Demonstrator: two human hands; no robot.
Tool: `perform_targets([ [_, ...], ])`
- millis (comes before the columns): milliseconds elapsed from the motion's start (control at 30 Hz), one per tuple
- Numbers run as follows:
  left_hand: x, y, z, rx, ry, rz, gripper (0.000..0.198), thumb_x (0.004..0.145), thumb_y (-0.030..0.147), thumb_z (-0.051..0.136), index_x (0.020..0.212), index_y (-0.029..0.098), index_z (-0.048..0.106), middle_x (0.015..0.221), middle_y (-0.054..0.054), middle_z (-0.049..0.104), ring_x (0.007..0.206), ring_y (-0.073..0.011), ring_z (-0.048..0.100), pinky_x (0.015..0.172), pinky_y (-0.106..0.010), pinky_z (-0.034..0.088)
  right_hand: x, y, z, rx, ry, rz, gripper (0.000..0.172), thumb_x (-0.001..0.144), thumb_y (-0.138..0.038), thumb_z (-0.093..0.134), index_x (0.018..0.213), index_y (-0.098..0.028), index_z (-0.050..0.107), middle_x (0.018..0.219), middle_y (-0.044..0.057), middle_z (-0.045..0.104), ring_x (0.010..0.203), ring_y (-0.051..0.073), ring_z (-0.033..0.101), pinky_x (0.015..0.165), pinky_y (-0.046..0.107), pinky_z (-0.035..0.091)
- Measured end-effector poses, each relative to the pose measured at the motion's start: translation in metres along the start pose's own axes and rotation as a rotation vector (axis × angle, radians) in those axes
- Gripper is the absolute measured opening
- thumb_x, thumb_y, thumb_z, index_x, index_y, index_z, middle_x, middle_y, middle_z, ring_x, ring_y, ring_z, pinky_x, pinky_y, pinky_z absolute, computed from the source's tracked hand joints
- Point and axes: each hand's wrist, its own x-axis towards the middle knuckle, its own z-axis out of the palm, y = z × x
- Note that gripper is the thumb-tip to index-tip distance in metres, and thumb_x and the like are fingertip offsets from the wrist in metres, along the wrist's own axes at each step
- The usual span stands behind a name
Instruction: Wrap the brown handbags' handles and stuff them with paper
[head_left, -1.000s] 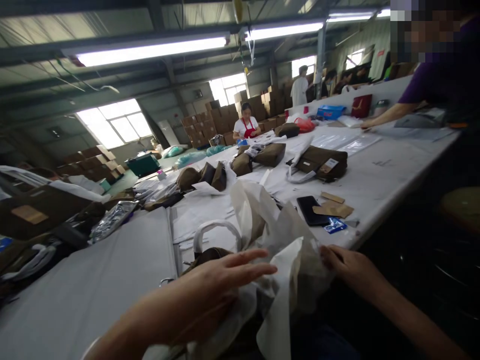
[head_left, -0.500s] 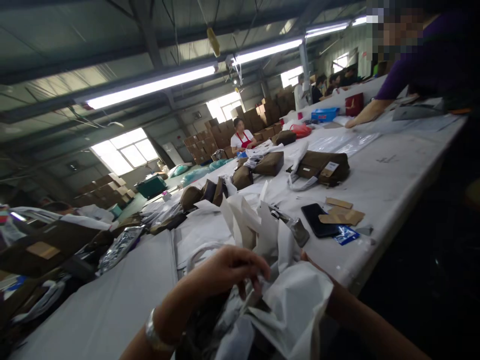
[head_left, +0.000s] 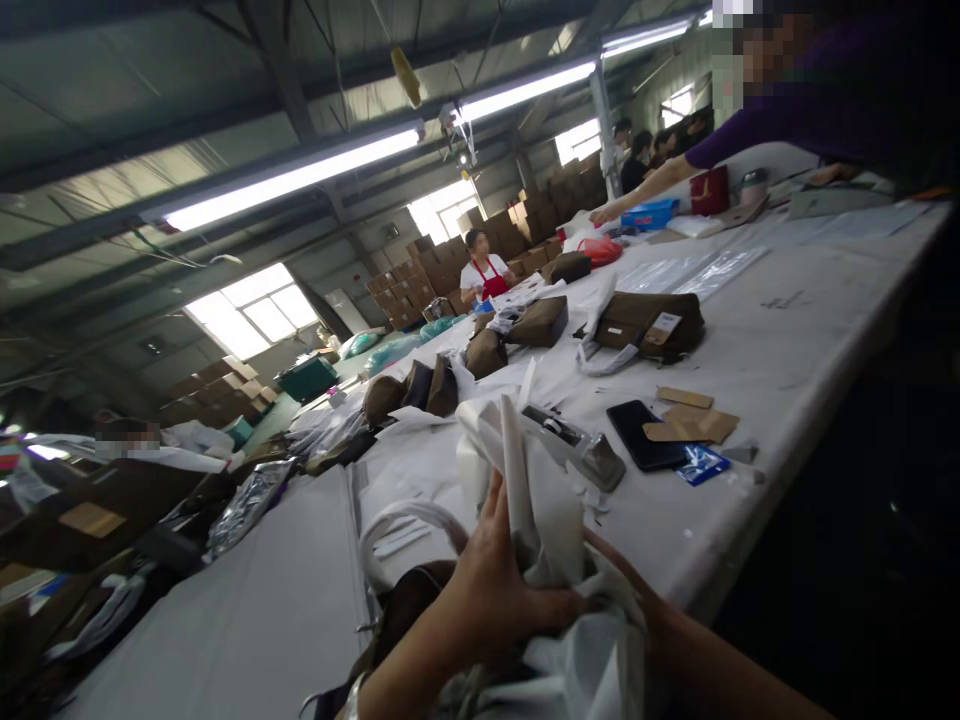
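Observation:
My left hand [head_left: 499, 585] is wrapped round a bunched sheet of white paper [head_left: 555, 520], its fingers pointing up and its thumb across the front. On the other side of that paper is my right hand [head_left: 626, 575], mostly covered by the folds, so its fingers are hidden. Below and left of my left hand lies a dark brown bag [head_left: 409, 605] with a white-wrapped handle [head_left: 409, 508]. More crumpled white material hangs under both hands and covers part of the bag. Just beyond the paper sits a grey metal tool [head_left: 600, 460], perhaps a tape dispenser.
A black phone [head_left: 637, 435], brown tags [head_left: 694, 423] and a blue packet [head_left: 703, 465] lie to the right. Several brown bags, one a tagged bag [head_left: 649, 325], stand along the white table [head_left: 795, 360]. A co-worker's arm [head_left: 652, 190] reaches across from the right.
My left hand has moved up and right and now grasps the bunched paper, which stands narrower. The bag's brown side has come into view. The co-worker's arm has reached farther left.

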Motion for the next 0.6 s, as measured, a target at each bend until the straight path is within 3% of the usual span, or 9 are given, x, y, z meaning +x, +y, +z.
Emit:
perform_targets([
  [133, -0.013, 0.009, -0.004, 0.007, 0.108, -0.062, 0.087, 0.065, 0.016, 0.078, 0.144, 0.02, 0.043, 0.133, -0.015, 0.06, 0.118, -0.0314, 0.061, 0.104, -0.046, 0.05, -0.008, -0.019, 0.006, 0.279, -0.212, 0.183, 0.071, 0.091, -0.074, 0.042, 0.124, -0.017, 0.068, 0.109, 0.014, 0.073, 0.11, 0.031, 0.067, 0.098, 0.046, 0.052],
  [200, -0.021, 0.01, -0.014, -0.039, 0.151, -0.128, 0.069, 0.066, 0.011, 0.071, 0.133, 0.019, 0.054, 0.12, -0.01, 0.068, 0.102, -0.0262, 0.067, 0.092, -0.038, 0.056, -0.005, -0.022, 0.002, 0.313, -0.315, 0.165, 0.073, 0.091, -0.074, 0.04, 0.125, -0.015, 0.068, 0.115, 0.015, 0.072, 0.116, 0.031, 0.064, 0.103, 0.046, 0.048],
  [300, -0.038, 0.009, -0.035, -0.148, 0.297, -0.283, 0.049, 0.064, 0.017, 0.075, 0.112, 0.017, 0.062, 0.099, -0.006, 0.075, 0.085, -0.0235, 0.07, 0.075, -0.031, 0.06, -0.001, -0.016, -0.009, 0.075, -0.227, 0.023, 0.058, 0.095, -0.063, 0.049, 0.123, -0.017, 0.069, 0.123, 0.012, 0.069, 0.124, 0.028, 0.059, 0.111, 0.043, 0.04],
  [367, -0.055, 0.009, -0.049, -0.194, 0.417, -0.368, 0.044, 0.063, 0.029, 0.081, 0.102, 0.018, 0.063, 0.089, -0.004, 0.076, 0.08, -0.0242, 0.071, 0.069, -0.031, 0.061, -0.004, -0.009, -0.012, -0.156, -0.156, -0.019, 0.043, 0.1, -0.051, 0.047, 0.115, -0.019, 0.072, 0.117, 0.009, 0.072, 0.114, 0.023, 0.063, 0.105, 0.038, 0.045],
  [400, -0.063, 0.009, -0.055, -0.191, 0.456, -0.382, 0.041, 0.063, 0.034, 0.082, 0.097, 0.02, 0.064, 0.085, -0.003, 0.076, 0.078, -0.0244, 0.071, 0.067, -0.031, 0.061, -0.006, -0.007, -0.011, -0.258, -0.186, -0.05, 0.036, 0.102, -0.044, 0.047, 0.111, -0.02, 0.073, 0.112, 0.008, 0.073, 0.109, 0.021, 0.065, 0.101, 0.035, 0.047],
  [467, -0.079, 0.012, -0.065, -0.143, 0.436, -0.347, 0.032, 0.067, 0.042, 0.079, 0.089, 0.023, 0.065, 0.078, -0.001, 0.075, 0.071, -0.0241, 0.07, 0.062, -0.032, 0.061, -0.013, -0.003, -0.004, -0.449, -0.364, -0.166, 0.028, 0.102, -0.032, 0.047, 0.11, -0.021, 0.071, 0.107, 0.006, 0.074, 0.105, 0.019, 0.065, 0.096, 0.033, 0.048],
  [533, -0.09, 0.016, -0.072, -0.041, 0.318, -0.254, 0.025, 0.07, 0.043, 0.076, 0.082, 0.024, 0.065, 0.076, -0.001, 0.073, 0.068, -0.0234, 0.068, 0.061, -0.033, 0.061, -0.018, 0.0, 0.005, -0.656, -0.532, -0.314, 0.024, 0.099, -0.026, 0.051, 0.115, -0.023, 0.068, 0.111, 0.004, 0.073, 0.114, 0.02, 0.06, 0.102, 0.037, 0.043],
  [600, -0.094, 0.02, -0.078, 0.118, 0.181, -0.149, 0.017, 0.076, 0.036, 0.072, 0.086, 0.023, 0.067, 0.086, -0.003, 0.074, 0.074, -0.0232, 0.069, 0.067, -0.034, 0.062, -0.02, 0.005, 0.013, -0.865, -0.604, -0.418, 0.023, 0.095, -0.029, 0.058, 0.116, -0.026, 0.066, 0.113, 0.002, 0.073, 0.121, 0.022, 0.056, 0.112, 0.045, 0.034],
])
